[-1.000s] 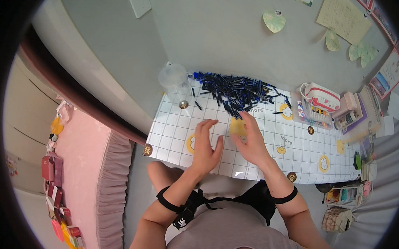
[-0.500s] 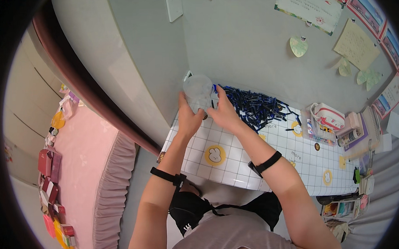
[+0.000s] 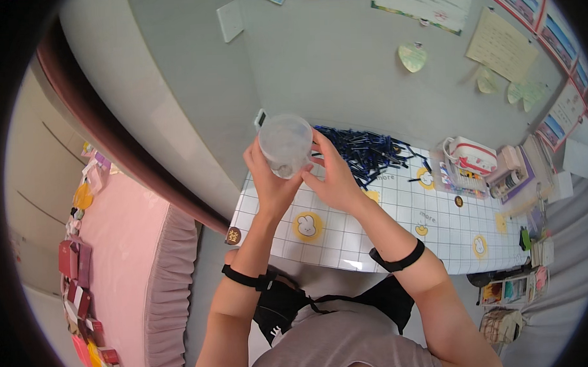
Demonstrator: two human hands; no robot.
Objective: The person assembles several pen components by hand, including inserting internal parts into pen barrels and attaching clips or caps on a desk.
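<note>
While the jar [image 3: 286,143] was at the far left of the table [image 3: 448,243], beside the sticks [image 3: 361,154], the left hand [image 3: 271,181] and right hand [image 3: 333,179] cupped its opposite sides; it looked light, stiff and slick, best gripped low around its wall.

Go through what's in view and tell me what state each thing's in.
Clear container, gripped on both sides; whether lidded, can't tell.
Left hand, closed around its left side.
Right hand, closed around its right side.
Dark sticks, loosely heaped, a few apart.
Storage box, holding things.
Red-and-white pouch, too small to tell if zipped.
Pink bed cover, spread out.
Yellow sheet, put up on the wall.
</note>
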